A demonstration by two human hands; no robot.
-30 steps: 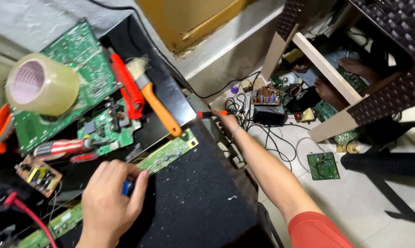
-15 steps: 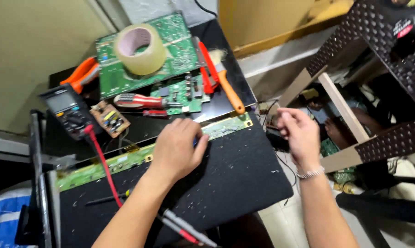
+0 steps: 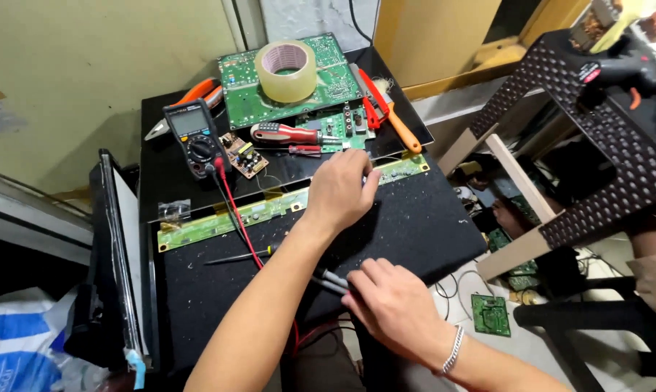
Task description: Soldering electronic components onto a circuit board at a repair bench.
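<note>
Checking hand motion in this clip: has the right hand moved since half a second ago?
Yes. The right hand has come off the floor clutter beside the table onto the black panel's near edge, by the grey probes.

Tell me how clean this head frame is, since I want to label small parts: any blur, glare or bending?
Head view: sharp and evenly lit; left hand and right hand unblurred. Soft glare on the tape roll and black panel. Wide-lens bending shows at the stool edge. Far corners darker.
</note>
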